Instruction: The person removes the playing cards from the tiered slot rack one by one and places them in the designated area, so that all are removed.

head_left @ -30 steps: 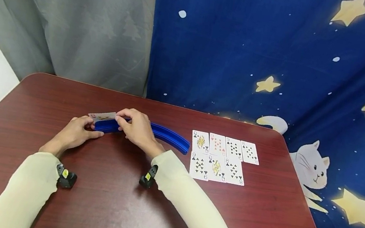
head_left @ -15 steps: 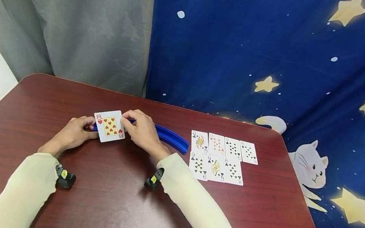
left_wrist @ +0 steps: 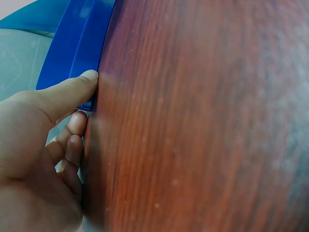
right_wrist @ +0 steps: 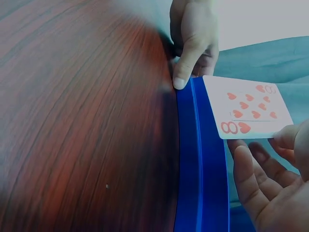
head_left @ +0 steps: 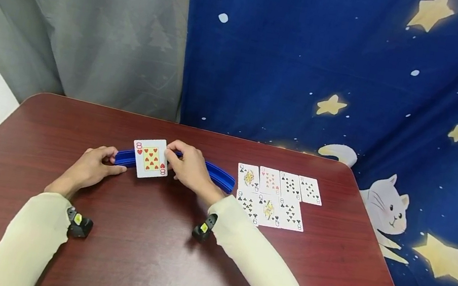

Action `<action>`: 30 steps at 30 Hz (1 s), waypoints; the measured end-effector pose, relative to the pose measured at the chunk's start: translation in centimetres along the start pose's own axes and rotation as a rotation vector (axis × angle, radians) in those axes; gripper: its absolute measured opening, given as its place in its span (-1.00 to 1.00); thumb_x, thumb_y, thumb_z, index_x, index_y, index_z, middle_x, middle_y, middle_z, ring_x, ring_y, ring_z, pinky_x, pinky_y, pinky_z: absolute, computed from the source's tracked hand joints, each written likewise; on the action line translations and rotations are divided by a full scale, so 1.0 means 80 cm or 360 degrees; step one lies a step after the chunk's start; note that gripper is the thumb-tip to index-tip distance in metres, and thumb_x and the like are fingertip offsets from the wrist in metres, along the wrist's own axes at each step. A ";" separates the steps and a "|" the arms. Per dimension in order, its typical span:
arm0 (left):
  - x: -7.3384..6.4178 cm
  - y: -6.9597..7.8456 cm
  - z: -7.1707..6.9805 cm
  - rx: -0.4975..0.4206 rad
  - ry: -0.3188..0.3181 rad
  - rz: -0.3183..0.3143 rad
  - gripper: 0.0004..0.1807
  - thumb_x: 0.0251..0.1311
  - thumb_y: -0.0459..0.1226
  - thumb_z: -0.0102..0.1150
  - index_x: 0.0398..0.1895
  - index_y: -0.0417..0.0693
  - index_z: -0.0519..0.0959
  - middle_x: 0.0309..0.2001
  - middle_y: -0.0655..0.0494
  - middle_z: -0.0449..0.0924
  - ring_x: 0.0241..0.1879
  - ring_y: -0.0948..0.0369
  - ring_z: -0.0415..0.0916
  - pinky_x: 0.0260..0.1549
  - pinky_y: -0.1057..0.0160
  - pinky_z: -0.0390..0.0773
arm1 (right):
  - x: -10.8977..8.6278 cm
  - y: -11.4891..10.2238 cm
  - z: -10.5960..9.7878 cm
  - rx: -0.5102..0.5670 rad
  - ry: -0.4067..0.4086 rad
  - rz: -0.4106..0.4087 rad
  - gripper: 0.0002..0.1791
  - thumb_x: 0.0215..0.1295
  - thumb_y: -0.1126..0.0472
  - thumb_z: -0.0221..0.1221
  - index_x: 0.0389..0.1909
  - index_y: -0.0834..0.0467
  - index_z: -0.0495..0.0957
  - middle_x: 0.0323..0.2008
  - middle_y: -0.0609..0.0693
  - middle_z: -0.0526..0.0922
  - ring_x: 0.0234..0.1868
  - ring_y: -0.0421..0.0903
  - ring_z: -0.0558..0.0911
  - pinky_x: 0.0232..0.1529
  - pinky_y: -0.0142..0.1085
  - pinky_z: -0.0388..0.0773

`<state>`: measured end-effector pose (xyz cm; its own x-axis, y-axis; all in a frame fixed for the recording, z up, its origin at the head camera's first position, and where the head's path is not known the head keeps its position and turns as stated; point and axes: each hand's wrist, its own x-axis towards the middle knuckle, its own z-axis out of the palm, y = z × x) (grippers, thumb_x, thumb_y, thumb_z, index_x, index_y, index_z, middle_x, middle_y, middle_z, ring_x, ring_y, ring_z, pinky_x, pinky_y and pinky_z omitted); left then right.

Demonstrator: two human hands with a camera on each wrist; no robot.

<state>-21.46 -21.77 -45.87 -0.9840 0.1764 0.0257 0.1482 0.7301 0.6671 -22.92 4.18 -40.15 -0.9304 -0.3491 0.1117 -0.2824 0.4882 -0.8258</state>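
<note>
My right hand [head_left: 192, 167] pinches an eight of hearts playing card [head_left: 151, 158] by its right edge, between thumb and fingers. The card faces me, tilted, in front of a curved blue card holder [head_left: 220, 177]. In the right wrist view the card [right_wrist: 248, 106] appears above the holder's grooved strip [right_wrist: 188, 169], apart from the groove as far as I can tell. My left hand [head_left: 92, 166] grips the holder's left end. In the left wrist view its thumb presses the front of the blue holder [left_wrist: 79, 53], with curled fingers behind the end.
Right of the holder, several face-up playing cards lie in two rows, among them a queen [head_left: 248, 178], a red nine [head_left: 270, 181] and an eight of clubs [head_left: 291, 215]. They rest on a reddish-brown table [head_left: 140, 249]. Curtains [head_left: 269, 59] hang behind its far edge.
The card was low behind the holder's left part, then came up and forward in my right hand. It has since shifted right, off the holder's left end. My left hand stays at that end.
</note>
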 end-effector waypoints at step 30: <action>-0.001 0.001 -0.001 -0.0014 -0.0038 -0.0010 -0.68 0.28 -0.15 0.29 -0.38 -0.11 0.36 -0.39 0.03 0.30 -0.27 0.05 0.29 -0.28 0.09 0.19 | -0.042 0.054 -0.063 -0.0042 0.0135 0.0124 -0.88 0.47 0.26 0.03 -0.16 0.21 0.50 -0.48 0.05 0.60 -0.71 -0.15 0.54 -0.64 -0.29 0.57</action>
<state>-21.37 -21.82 -45.75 -0.9823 0.1873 0.0038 0.1409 0.7255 0.6737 -22.20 11.46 -41.29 -0.9659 -0.2408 0.0948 -0.2132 0.5328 -0.8189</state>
